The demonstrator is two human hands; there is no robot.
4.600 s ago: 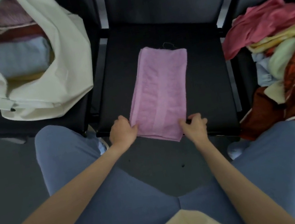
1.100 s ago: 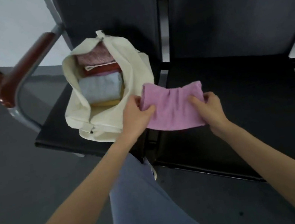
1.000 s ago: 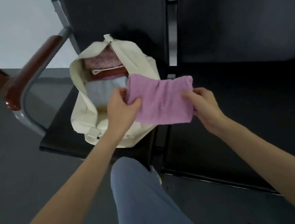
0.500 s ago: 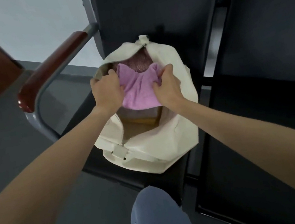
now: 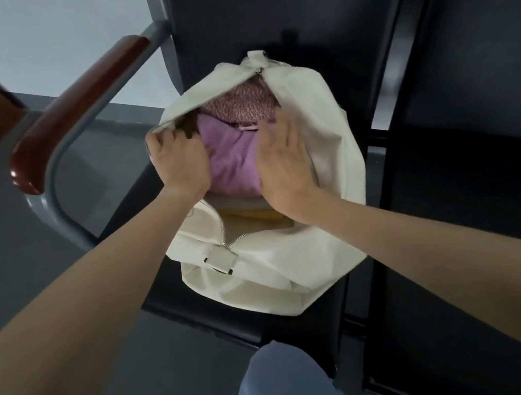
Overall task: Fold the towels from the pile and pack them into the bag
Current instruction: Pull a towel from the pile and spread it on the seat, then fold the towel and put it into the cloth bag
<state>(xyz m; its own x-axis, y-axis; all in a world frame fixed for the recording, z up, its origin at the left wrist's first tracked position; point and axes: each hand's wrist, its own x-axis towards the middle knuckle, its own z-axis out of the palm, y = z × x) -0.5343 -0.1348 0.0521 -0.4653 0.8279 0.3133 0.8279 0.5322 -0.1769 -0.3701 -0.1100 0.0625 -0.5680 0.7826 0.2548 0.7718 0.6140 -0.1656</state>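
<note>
The cream zip bag [image 5: 264,266] stands open on the left black seat. The folded pink towel [image 5: 232,164] lies in its mouth, on top of other folded towels. Behind it is a mottled pink towel [image 5: 243,106], and under its near edge a yellow one [image 5: 255,217] shows. My left hand [image 5: 180,162] has its fingers curled on the towel's left edge, against the bag's left rim. My right hand [image 5: 280,159] lies flat with straight fingers on the towel's right side, pressing it down beside the bag's right wall.
A wooden-topped metal armrest [image 5: 79,104] rises just left of the bag. The neighbouring black seat [image 5: 461,196] lies to the right. My knee in blue trousers [image 5: 286,391] is at the bottom centre. The towel pile is out of view.
The towel went from flat on the middle seat to folded, carried left, and lowered into the bag. Since half a second ago it sank deeper and my right hand flattened on it.
</note>
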